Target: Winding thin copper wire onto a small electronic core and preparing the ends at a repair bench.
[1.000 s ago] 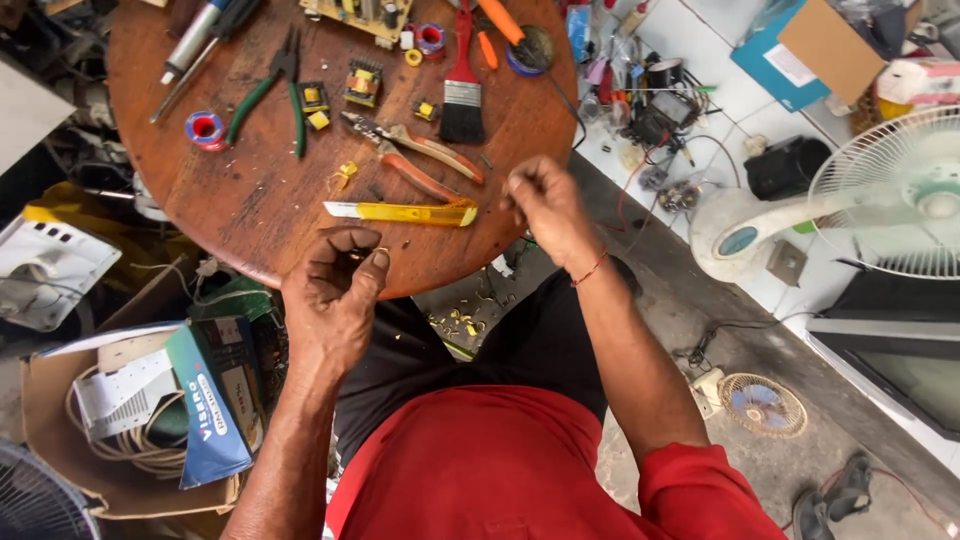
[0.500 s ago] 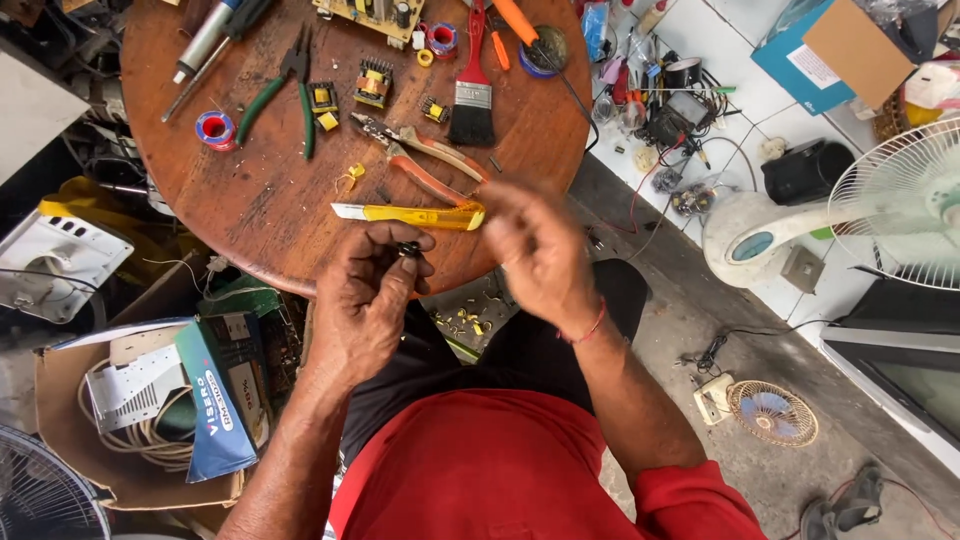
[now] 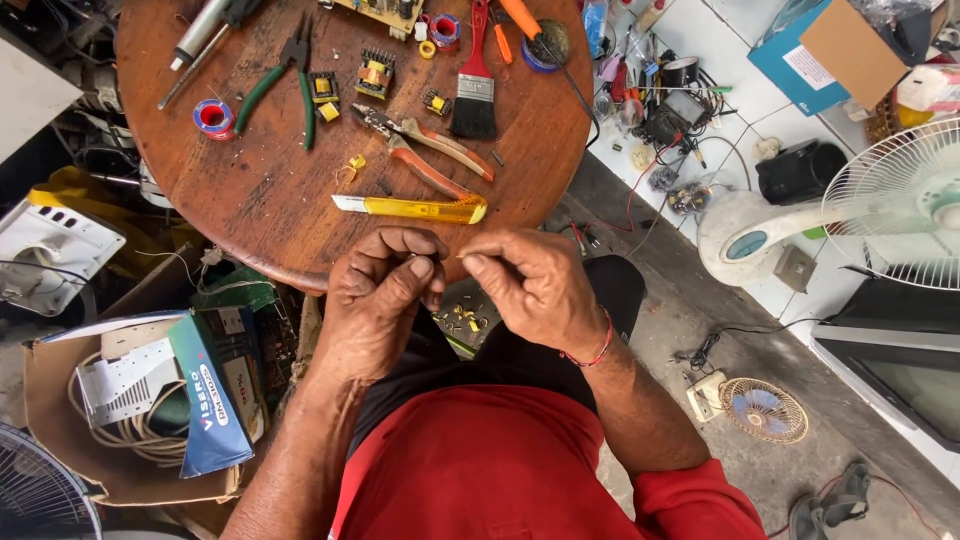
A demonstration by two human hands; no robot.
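Two hands, left hand (image 3: 385,290) and right hand (image 3: 535,285), are pinched shut on something tiny, unidentifiable, just below the yellow knife (image 3: 410,208); slackened fingers could drop it off the desk (image 3: 250,190).

A small electronics repair workshop, cramped and cluttered. At the centre, a round wooden table (image 3: 250,200) strewn with hand tools: green-handled pliers (image 3: 285,85), orange-handled pliers (image 3: 430,155), a yellow utility knife (image 3: 410,208), a red-handled paintbrush (image 3: 476,80), rolls of tape, small coil transformers (image 3: 372,75) and a circuit board (image 3: 385,10) at the far edge. Right of the table, on a white tiled floor (image 3: 720,50), tangled wires and loose parts, a white standing fan (image 3: 880,200) and a small fan guard (image 3: 765,410). Left of the table, a cardboard box (image 3: 70,460) stuffed with cable and packaging.
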